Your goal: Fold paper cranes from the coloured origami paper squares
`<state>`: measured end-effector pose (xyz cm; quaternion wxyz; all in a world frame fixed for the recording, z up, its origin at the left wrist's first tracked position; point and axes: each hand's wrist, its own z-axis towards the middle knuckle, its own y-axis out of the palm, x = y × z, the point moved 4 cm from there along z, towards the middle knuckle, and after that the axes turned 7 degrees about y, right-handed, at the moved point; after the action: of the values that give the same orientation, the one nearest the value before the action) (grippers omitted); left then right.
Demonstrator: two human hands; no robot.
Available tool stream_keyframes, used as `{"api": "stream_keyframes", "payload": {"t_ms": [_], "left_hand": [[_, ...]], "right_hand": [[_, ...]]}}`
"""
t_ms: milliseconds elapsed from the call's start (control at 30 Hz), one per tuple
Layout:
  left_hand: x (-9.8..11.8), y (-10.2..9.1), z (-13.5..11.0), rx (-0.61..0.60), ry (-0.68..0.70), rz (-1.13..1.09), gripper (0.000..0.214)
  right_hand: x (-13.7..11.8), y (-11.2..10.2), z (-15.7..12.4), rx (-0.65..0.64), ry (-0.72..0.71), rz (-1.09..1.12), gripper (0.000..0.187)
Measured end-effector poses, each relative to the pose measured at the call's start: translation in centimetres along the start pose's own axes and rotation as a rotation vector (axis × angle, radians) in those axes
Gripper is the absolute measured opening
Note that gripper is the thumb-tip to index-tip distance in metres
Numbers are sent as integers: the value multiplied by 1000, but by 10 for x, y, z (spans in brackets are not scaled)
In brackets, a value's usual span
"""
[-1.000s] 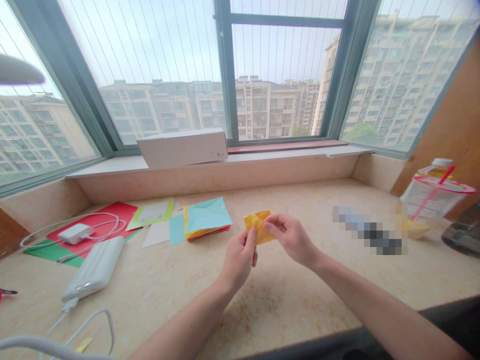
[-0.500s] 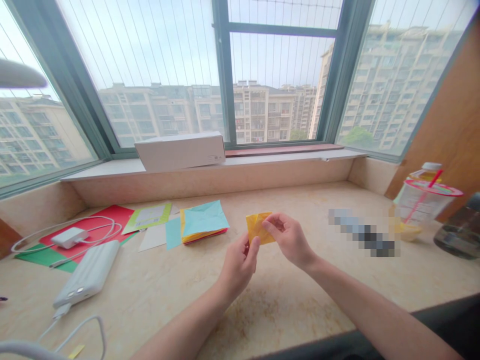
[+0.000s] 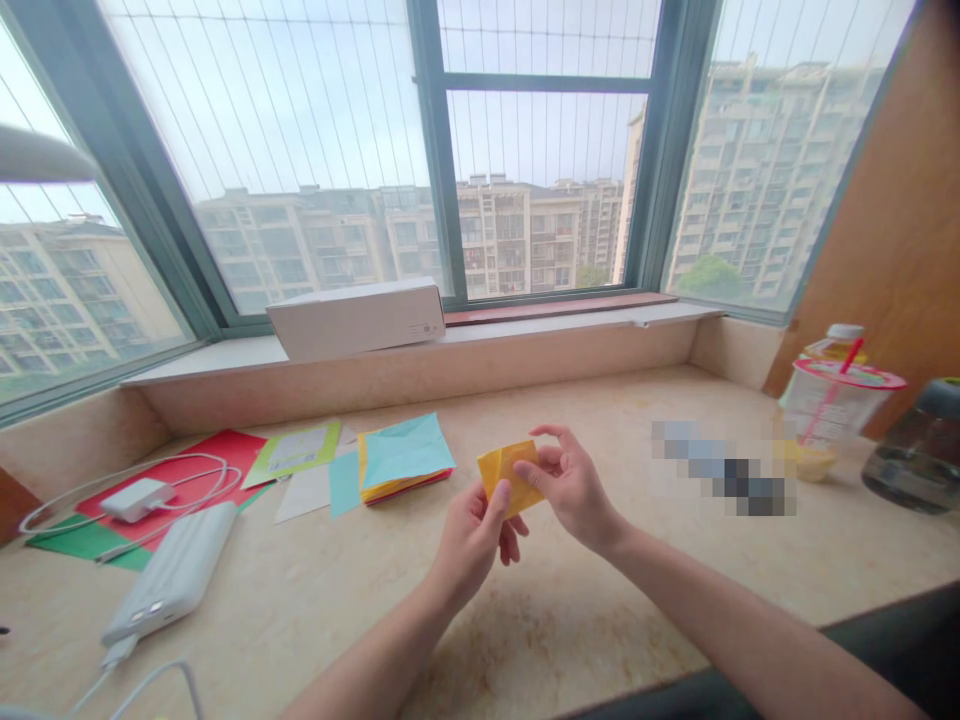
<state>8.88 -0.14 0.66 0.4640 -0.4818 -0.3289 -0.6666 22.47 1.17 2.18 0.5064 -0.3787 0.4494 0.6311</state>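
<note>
Both hands are pinching a folded yellow paper [image 3: 507,472] above the desk [image 3: 570,620]: the left hand [image 3: 474,540] is gripping its near-left edge, the right hand [image 3: 568,486] its right side. Bare desk is lying open around them. A paper stack [image 3: 401,460] is sitting left; a lidded cup [image 3: 832,400] is standing far right.

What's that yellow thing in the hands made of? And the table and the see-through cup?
The yellow piece looks like thin matte paper: both the left hand and right hand pinch it, and it holds sharp folds. The table looks like polished beige stone, mottled and faintly shiny. The cup seems clear plastic.
</note>
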Motion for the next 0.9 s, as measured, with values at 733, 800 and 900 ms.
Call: {"api": "stream_keyframes", "payload": {"t_ms": [733,800,900], "left_hand": [[4,-2,-1,110,43,-27,41],[6,-3,-1,114,46,-52,41],[7,-3,-1,113,42,-69,41]], "right_hand": [[-14,0,-13,-106,-475,-554,30],[-12,1,-14,-192,-519,-582,40],[-10,2,-16,-260,-549,-624,47]]}}
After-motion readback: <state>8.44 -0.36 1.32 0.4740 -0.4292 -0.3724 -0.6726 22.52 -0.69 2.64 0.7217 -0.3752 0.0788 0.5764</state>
